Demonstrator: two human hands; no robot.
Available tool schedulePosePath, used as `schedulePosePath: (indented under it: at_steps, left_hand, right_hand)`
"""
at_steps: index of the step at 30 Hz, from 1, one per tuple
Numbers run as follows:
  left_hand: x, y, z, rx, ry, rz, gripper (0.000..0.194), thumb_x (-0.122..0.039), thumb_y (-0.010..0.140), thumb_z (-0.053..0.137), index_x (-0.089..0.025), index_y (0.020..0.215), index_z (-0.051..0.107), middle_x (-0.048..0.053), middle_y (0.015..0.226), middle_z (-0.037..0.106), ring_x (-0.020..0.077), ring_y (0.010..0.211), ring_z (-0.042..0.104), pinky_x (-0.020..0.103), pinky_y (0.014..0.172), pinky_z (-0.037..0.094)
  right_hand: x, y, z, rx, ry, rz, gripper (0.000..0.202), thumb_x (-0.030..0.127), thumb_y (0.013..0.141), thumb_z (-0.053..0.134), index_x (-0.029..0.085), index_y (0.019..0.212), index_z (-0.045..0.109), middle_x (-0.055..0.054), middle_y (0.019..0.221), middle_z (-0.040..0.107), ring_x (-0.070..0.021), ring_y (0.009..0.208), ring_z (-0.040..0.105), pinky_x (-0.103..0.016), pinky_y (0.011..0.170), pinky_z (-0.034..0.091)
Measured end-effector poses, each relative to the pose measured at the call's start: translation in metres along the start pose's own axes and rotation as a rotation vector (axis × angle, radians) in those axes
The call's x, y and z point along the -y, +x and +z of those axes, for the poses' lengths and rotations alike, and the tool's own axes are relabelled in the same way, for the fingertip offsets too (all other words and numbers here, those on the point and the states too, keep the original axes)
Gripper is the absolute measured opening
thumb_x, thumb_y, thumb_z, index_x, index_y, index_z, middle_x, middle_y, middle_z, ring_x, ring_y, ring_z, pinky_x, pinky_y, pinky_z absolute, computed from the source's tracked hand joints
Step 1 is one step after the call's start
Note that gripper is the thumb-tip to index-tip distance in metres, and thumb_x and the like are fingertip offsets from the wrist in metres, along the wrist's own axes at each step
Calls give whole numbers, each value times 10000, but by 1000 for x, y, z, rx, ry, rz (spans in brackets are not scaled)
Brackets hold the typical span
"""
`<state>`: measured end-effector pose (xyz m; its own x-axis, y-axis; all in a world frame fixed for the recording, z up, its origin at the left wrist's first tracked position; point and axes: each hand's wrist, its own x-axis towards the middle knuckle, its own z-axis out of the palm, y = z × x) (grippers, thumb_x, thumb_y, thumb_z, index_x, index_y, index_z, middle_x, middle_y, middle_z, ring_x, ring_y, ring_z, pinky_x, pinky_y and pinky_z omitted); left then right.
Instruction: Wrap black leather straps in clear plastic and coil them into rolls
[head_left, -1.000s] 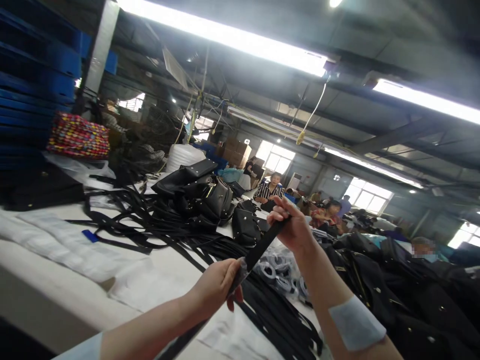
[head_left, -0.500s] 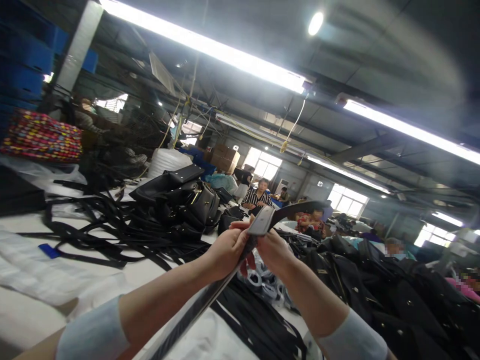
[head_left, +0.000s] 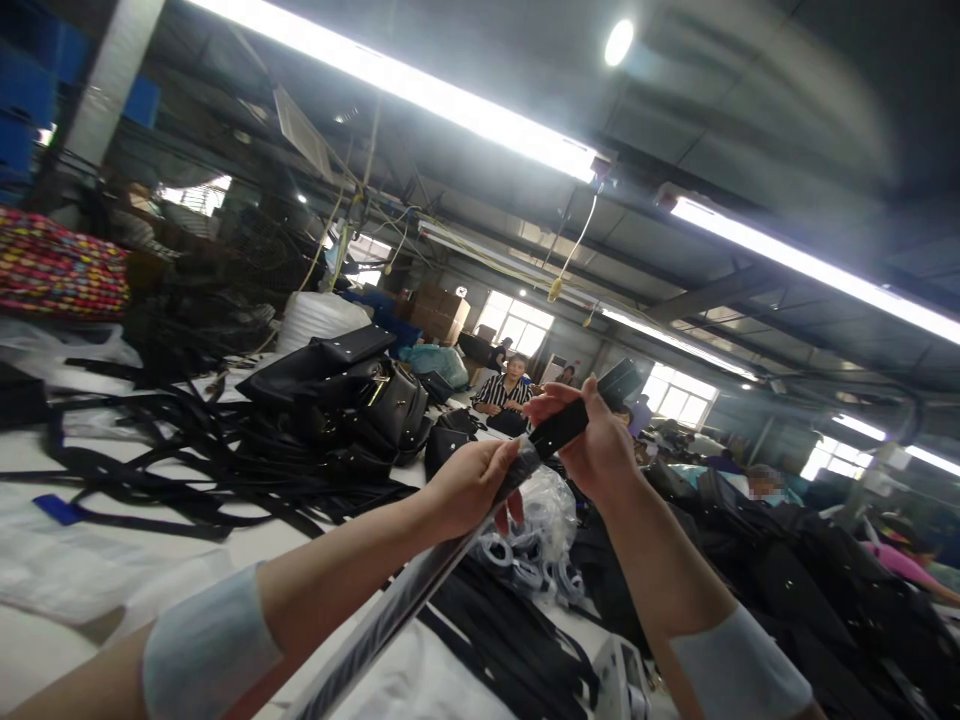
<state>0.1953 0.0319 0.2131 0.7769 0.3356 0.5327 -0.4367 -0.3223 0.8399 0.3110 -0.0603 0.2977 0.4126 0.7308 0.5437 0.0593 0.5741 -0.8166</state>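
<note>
A long black strap runs diagonally from the bottom of the view up to the right. Its lower length sits in a shiny, see-through plastic sleeve, while the upper end is bare. My left hand is closed around the sleeved part near the sleeve's mouth. Higher and to the right, my right hand pinches the bare end between thumb and fingers. Beneath my hands lie a bundle of black straps and a clear plastic bag beside several pale rings.
Black bags are piled ahead on the left, near tangled straps and a blue piece. More black bags heap up at right. A white device stands below my right forearm. A co-worker in stripes sits across.
My right hand has moved up and right, away from my left hand, along the strap toward its bare end. My left hand still grips the sleeved part. The view has shifted slightly right.
</note>
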Motion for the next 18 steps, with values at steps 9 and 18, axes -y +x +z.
schedulePosePath:
  at_steps: [9, 18]
  left_hand:
    - [-31, 14, 11, 2, -79, 73, 542, -695, 887, 368, -179, 797, 509, 2, 501, 644, 123, 322, 555, 172, 311, 346]
    - [-22, 12, 9, -68, -32, 68, 547, -677, 896, 373, -167, 776, 530, 5, 491, 640, 107, 291, 527, 163, 290, 327]
  right_hand:
    - [29, 11, 6, 65, -66, 31, 448, 548, 856, 599, 127, 784, 731, -127, 872, 745, -216, 826, 695, -318, 739, 546]
    - [-4, -7, 10, 106, -154, 95, 424, 544, 782, 684, 128, 842, 742, -84, 783, 740, -184, 665, 671, -277, 599, 533]
